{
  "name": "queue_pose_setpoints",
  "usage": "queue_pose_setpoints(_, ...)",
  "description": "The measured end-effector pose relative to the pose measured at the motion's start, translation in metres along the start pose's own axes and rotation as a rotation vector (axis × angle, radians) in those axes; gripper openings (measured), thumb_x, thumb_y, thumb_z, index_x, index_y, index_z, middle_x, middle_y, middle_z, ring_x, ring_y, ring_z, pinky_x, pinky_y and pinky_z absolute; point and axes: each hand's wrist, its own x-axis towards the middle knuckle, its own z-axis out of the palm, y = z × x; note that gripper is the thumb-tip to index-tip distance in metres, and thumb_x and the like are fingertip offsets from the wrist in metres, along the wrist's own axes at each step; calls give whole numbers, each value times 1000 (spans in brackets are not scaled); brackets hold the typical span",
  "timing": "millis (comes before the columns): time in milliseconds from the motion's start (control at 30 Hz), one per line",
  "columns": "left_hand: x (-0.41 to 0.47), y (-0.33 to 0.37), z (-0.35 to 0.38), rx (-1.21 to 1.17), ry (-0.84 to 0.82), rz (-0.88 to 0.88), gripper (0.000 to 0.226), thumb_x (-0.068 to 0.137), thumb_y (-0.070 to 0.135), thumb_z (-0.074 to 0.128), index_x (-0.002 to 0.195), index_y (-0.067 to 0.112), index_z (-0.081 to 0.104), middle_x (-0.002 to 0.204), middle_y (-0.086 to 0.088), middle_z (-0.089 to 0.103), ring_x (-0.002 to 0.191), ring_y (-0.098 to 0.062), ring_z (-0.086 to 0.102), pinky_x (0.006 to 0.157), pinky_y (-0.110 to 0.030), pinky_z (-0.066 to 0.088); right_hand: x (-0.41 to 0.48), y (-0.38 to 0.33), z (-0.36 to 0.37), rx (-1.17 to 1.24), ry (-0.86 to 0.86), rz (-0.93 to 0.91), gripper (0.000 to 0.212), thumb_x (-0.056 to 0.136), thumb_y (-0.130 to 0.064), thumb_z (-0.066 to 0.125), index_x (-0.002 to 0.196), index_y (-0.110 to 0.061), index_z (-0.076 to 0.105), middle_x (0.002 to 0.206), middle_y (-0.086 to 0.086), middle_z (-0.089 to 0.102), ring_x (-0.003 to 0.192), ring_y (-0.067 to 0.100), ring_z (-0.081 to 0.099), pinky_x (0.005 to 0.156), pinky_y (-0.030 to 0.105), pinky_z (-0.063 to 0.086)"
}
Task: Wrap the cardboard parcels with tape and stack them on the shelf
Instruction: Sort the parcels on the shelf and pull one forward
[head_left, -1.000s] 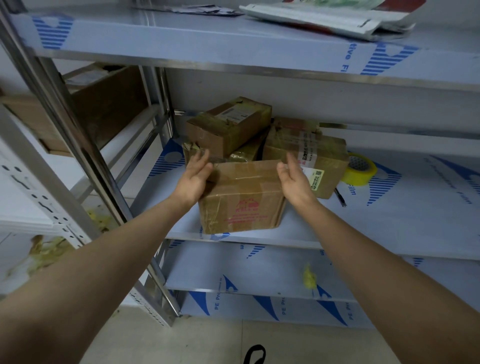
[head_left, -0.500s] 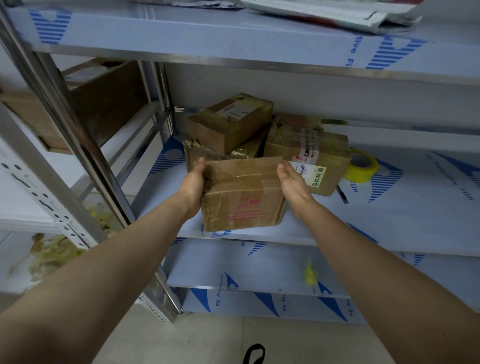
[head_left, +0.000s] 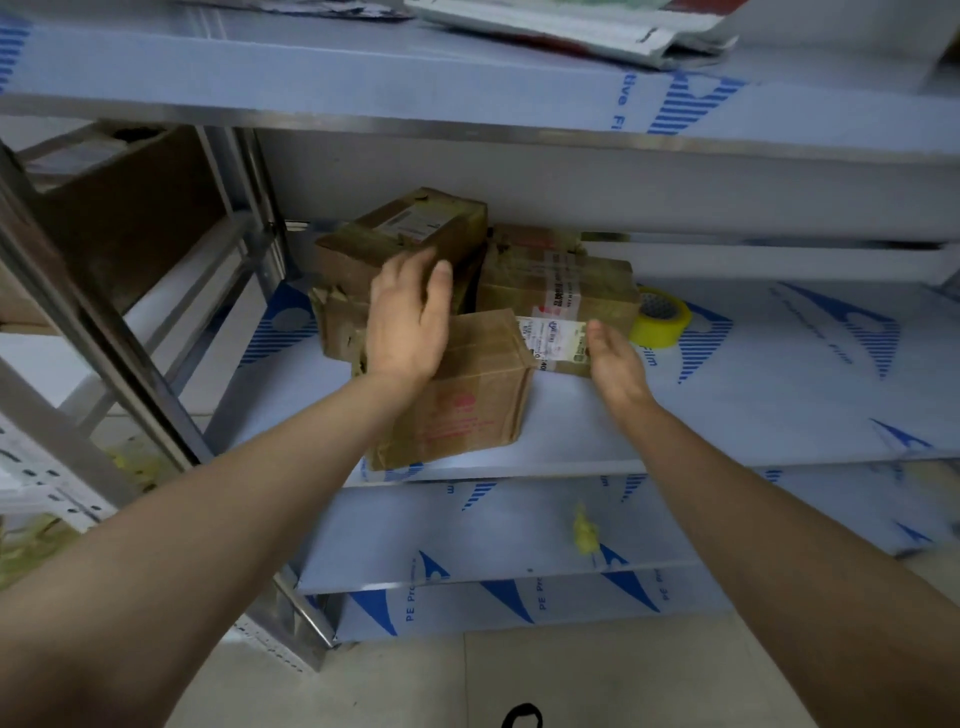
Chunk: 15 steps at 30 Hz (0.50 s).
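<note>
A taped cardboard parcel with red print (head_left: 467, 400) sits near the front edge of the middle shelf (head_left: 727, 410). My left hand (head_left: 408, 317) lies flat over its top left, fingers straight and reaching toward the parcels behind. My right hand (head_left: 613, 358) is open just right of it, apart from its side, beside the white label of another parcel (head_left: 566, 291). A third parcel (head_left: 410, 234) is stacked on a crumpled one at the back left. A yellow tape roll (head_left: 660, 317) lies on the shelf to the right of the parcels.
The upper shelf (head_left: 467, 88) overhangs the parcels and carries flat mailers (head_left: 582, 31). A metal upright (head_left: 119, 332) stands at the left with a large brown box (head_left: 124, 208) behind it. Lower shelves (head_left: 493, 530) sit below, then tiled floor.
Both hands let go of the front parcel's sides. The left hand rose onto its top and moved right; the right hand drew away to the right. The parcel now sits slightly turned.
</note>
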Motion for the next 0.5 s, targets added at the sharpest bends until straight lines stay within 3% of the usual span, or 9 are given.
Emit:
queue_pose_setpoints(100, 0, 36, 29, -43, -115, 74, 38, 100, 31, 41, 127, 10, 58, 130, -10, 55, 123, -25, 47, 104, -30, 35, 4, 11, -25, -22, 13, 2, 41, 103, -33, 36, 132, -9, 52, 135, 12, 54, 124, 29, 49, 98, 29, 36)
queue_pose_setpoints(267, -9, 82, 78, -10, -349, 76, 36, 100, 33, 43, 126, 15, 58, 124, -7, 61, 114, -24, 56, 95, -34, 45, 22, 38, -66, -110, -4, 13, 35, 101, -25, 43, 131, -10, 55, 135, 12, 55, 123, 28, 49, 91, 25, 34)
queue_pose_setpoints(367, -9, 100, 112, 21, -407, 38, 33, 98, 29, 46, 125, 15, 59, 122, -8, 63, 113, -26, 57, 94, -35, 47, 40, 57, -88, -140, -45, 17, 34, 100, -20, 44, 131, -8, 54, 135, 14, 54, 124, 30, 48, 100, 32, 37)
queue_pose_setpoints(500, -6, 113, 159, 147, -470, -5, 31, 95, 21, 50, 124, 14, 61, 123, -9, 63, 114, -27, 57, 96, -33, 45, 71, 82, -116, -208, -124, -7, 35, 99, -14, 45, 133, -6, 53, 137, 14, 53, 127, 30, 47, 105, 31, 33)
